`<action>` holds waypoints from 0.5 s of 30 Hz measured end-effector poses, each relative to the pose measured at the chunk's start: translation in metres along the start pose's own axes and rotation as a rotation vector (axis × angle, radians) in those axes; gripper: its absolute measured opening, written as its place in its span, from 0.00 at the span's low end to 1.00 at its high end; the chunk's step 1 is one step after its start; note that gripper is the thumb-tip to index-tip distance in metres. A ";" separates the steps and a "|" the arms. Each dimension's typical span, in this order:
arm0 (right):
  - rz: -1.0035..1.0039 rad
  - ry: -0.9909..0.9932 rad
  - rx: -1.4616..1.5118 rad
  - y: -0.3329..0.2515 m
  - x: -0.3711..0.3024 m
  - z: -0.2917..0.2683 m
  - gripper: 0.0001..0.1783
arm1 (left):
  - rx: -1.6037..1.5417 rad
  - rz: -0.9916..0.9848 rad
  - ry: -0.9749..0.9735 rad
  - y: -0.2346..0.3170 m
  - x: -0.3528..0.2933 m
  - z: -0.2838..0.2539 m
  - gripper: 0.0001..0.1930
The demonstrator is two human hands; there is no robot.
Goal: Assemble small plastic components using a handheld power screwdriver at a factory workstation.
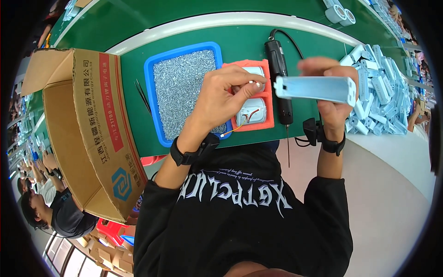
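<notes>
smooth glossy plastic housing (pixel 314 89), shiny metal screws (pixel 181 87), matt cardboard box (pixel 88 134)

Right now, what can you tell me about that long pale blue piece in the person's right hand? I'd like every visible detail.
The pale blue piece is long, narrow and box-like, smooth and slightly glossy, apparently plastic. A small dark opening shows near its left end, and small holes mark its lighter right end. It is held up, roughly crosswise, its left end overlapping the black power screwdriver in view. The right hand grips it toward the right end. Its far side is hidden.
</notes>
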State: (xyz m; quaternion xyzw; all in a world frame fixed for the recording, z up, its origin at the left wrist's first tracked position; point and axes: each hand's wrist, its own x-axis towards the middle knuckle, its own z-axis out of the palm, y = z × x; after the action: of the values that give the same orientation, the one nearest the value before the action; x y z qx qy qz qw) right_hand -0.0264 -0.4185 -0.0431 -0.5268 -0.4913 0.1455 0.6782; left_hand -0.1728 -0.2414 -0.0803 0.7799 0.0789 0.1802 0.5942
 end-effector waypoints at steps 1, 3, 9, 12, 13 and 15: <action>0.007 0.000 0.004 0.001 -0.002 0.003 0.28 | -0.005 -0.012 -0.015 -0.002 0.001 0.001 0.07; -0.040 -0.071 -0.006 0.000 -0.004 0.009 0.27 | 0.002 0.003 -0.007 -0.004 0.002 0.003 0.07; -0.088 -0.132 -0.081 -0.001 0.000 0.024 0.27 | 0.031 0.087 0.014 -0.007 -0.002 0.006 0.06; -0.073 -0.186 -0.098 0.002 0.004 0.031 0.27 | 0.043 0.092 0.014 -0.008 0.000 0.005 0.05; -0.072 -0.187 -0.099 0.003 0.005 0.032 0.27 | 0.050 0.093 0.011 -0.008 0.000 0.004 0.05; -0.077 -0.224 -0.121 0.009 0.005 0.032 0.26 | 0.061 0.086 0.007 -0.007 0.000 0.004 0.05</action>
State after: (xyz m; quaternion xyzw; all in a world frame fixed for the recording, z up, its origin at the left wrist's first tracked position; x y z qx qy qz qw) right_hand -0.0474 -0.3928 -0.0489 -0.5281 -0.5917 0.1473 0.5910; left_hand -0.1705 -0.2429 -0.0874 0.7996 0.0530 0.2058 0.5617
